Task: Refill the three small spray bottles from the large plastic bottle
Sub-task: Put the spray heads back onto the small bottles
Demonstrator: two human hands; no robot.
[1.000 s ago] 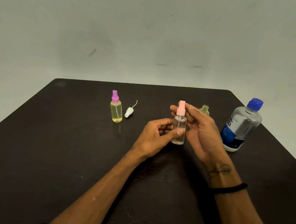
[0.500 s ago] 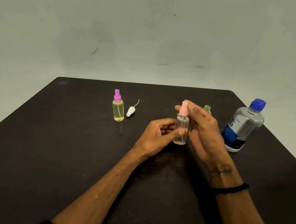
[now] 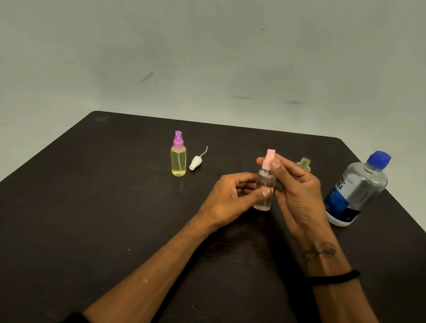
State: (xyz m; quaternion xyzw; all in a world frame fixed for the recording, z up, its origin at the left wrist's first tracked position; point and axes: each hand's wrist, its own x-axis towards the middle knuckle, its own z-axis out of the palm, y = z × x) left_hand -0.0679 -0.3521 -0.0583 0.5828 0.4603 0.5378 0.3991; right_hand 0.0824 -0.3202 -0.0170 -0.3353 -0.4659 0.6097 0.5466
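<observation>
A clear small spray bottle [image 3: 264, 190] stands upright on the dark table [image 3: 77, 215] between my hands. My left hand [image 3: 229, 197] grips its body with thumb and fingers. My right hand [image 3: 295, 192] pinches its pale pink spray cap [image 3: 268, 160]. A yellow spray bottle with a purple cap [image 3: 178, 156] stands at the back left. Beside it lies a loose white spray head with its tube [image 3: 197, 160]. An uncapped small bottle [image 3: 304, 163] peeks out behind my right hand. The large clear bottle with a blue cap and blue label [image 3: 356, 189] stands capped at the right.
A plain grey wall rises behind the table. The table's right edge runs close to the large bottle. A black band circles my right wrist [image 3: 332, 278].
My hands and the clear bottle have stayed in nearly the same spot. My right fingers have shifted slightly on the pink cap.
</observation>
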